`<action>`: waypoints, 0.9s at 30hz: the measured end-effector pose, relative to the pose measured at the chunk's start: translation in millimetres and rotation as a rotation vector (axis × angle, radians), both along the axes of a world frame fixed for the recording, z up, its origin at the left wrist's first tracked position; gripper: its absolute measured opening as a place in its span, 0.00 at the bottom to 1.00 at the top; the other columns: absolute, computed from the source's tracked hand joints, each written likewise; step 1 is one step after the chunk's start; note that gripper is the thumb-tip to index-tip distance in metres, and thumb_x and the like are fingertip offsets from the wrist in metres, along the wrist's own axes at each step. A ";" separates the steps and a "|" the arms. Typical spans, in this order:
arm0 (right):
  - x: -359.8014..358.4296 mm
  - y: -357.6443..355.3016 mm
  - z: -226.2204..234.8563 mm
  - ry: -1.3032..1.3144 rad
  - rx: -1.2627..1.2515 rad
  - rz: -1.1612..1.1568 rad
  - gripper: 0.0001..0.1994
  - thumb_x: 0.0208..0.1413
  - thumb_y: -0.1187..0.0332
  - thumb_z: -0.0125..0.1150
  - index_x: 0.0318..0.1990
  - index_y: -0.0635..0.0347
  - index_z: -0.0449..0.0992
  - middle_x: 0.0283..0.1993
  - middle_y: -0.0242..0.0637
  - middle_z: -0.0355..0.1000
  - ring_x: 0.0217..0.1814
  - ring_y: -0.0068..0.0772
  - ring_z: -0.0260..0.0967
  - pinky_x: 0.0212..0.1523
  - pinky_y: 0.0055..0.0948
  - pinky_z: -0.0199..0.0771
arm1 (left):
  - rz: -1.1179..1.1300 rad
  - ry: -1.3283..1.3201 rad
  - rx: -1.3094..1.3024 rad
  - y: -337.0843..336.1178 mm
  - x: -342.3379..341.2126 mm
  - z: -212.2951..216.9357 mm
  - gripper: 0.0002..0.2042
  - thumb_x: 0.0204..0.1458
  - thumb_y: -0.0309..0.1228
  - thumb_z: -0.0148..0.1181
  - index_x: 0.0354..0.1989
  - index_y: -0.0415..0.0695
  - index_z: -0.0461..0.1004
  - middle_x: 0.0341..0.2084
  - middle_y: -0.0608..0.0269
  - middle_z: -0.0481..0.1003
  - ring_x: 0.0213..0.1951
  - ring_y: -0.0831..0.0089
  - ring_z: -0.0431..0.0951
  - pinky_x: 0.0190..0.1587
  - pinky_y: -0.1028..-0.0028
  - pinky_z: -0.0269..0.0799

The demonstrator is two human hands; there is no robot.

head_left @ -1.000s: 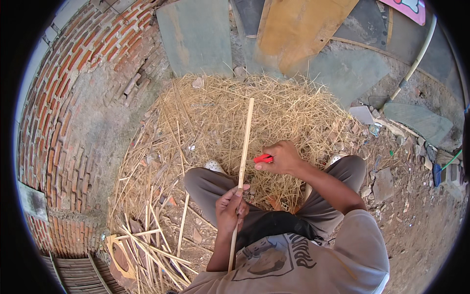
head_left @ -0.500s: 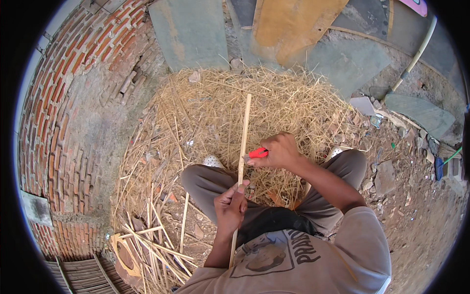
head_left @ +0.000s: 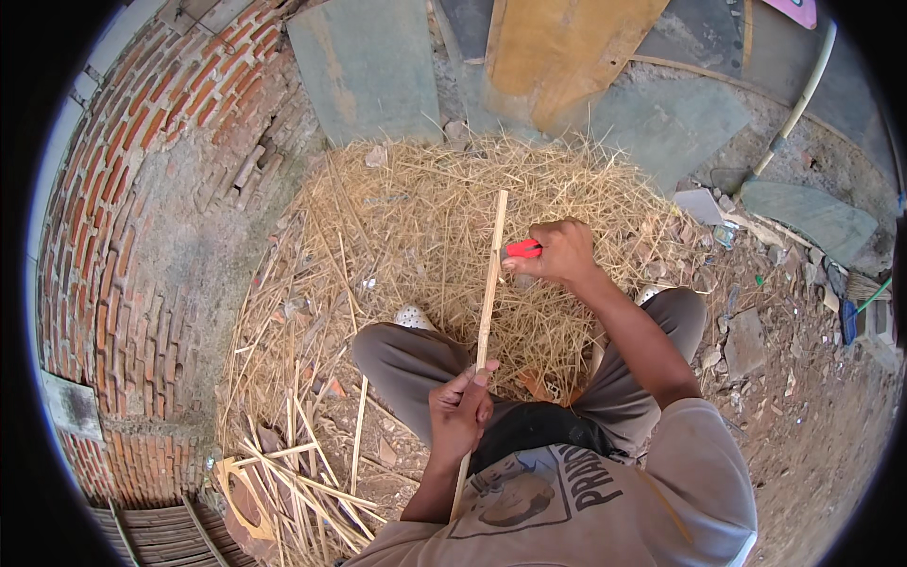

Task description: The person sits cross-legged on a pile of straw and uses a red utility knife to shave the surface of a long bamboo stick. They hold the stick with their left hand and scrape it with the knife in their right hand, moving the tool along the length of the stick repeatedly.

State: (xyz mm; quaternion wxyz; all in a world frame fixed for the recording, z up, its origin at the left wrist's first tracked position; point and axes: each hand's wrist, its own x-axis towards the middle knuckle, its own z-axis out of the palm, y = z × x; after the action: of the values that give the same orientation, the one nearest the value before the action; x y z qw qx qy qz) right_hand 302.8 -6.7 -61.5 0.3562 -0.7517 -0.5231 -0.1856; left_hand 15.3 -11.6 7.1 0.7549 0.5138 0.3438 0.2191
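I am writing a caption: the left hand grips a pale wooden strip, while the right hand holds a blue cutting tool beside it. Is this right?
Not quite: in the head view, the cutting tool is red, not blue. The left hand grips the pale wooden strip, and the right hand holds the cutting tool beside it.

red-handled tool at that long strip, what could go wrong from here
The red-handled tool in the right hand could slip down the strip toward the left hand, which grips it lower down with bare fingers. The strip's upper end is free of either hand, so it might flex or twist under pressure. A stray stroke might also catch the bent left leg nearby.
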 end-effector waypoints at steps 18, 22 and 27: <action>-72.0 -19.0 10.5 0.286 -0.107 0.401 0.29 0.45 0.34 0.60 0.17 0.54 0.75 0.13 0.37 0.67 0.15 0.41 0.68 0.18 0.37 0.66 | 0.099 -0.218 -0.172 9.9 -3.3 10.3 0.14 0.63 0.28 0.48 0.52 0.33 0.71 0.08 0.70 0.60 0.07 0.84 0.53 0.14 0.82 0.50; -75.8 -21.5 12.2 0.259 -0.097 0.413 0.31 0.42 0.33 0.61 0.15 0.55 0.72 0.13 0.37 0.67 0.15 0.42 0.68 0.18 0.37 0.65 | 0.101 -0.197 -0.129 10.7 2.3 8.9 0.16 0.63 0.27 0.48 0.57 0.34 0.68 0.08 0.70 0.60 0.07 0.84 0.53 0.14 0.81 0.51; -65.7 -23.5 19.6 0.121 -0.046 0.343 0.34 0.37 0.30 0.63 0.11 0.55 0.68 0.11 0.34 0.63 0.13 0.38 0.64 0.17 0.35 0.63 | 0.090 -0.129 -0.077 9.7 2.3 3.5 0.17 0.63 0.26 0.48 0.60 0.37 0.66 0.09 0.70 0.59 0.08 0.84 0.52 0.15 0.81 0.52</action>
State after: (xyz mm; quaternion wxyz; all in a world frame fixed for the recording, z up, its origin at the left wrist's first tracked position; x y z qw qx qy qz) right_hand 237.1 -30.2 -42.0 0.3962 -0.6691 -0.6255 -0.0647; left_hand 17.6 -1.9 10.7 0.7840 0.4532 0.3255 0.2720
